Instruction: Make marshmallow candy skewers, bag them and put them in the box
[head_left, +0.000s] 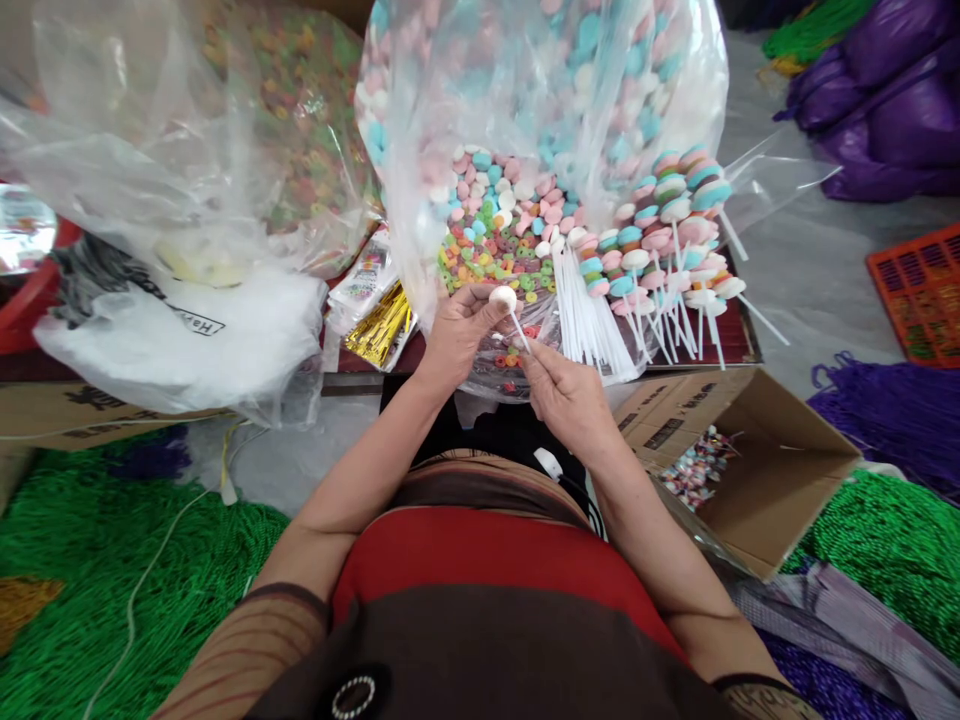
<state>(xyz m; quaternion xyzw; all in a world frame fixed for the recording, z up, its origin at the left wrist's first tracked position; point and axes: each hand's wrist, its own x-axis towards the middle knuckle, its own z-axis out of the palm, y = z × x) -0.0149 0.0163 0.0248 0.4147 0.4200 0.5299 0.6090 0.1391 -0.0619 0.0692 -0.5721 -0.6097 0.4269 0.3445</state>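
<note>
Between the thumb and fingers of my left hand (466,330) is a round white candy (503,297). A thin white stick (519,328) runs down from it to my right hand (566,392), whose fingertips pinch its lower end. Beyond my hands lie small ring candies (487,258) in green, yellow and red, with pink, blue and white candies (517,190) behind them. To the right is a bundle of white sticks (592,315), and past it a pile of finished-looking candy skewers (675,240) in stacked colours.
Large clear bags of candy (540,80) stand at the back. Gold twist ties (379,325) and a white plastic bag (187,330) lie to the left. An open cardboard box (780,470) with wrapped pieces is at the lower right, and an orange crate (919,295) stands beyond.
</note>
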